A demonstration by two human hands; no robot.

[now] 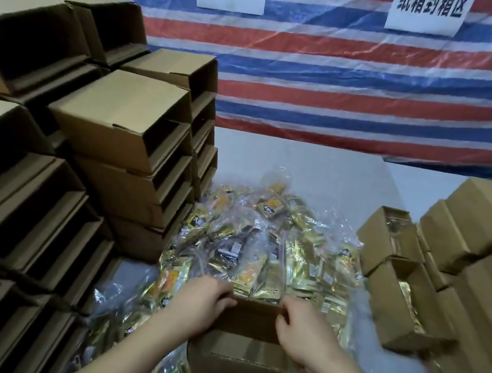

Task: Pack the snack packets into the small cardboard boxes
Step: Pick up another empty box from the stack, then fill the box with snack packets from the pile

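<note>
Table (pixel 316 169) pale, striped tarp (pixel 356 76) behind; left hand (pixel 205 299), right hand (pixel 304 329) both grip cardboard box (pixel 245 365).

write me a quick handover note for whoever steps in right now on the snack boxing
Left hand and right hand: both grip the far flap of the small box in front of the person; its inside is hidden.
Snack packets: loose pile on the table, just beyond that box.
Empty boxes: stacked on the left.
Done: open boxes on the right show packets inside; more boxes are piled behind them.
Left: finish this box, then keep filling from the pile, which is large.
</note>
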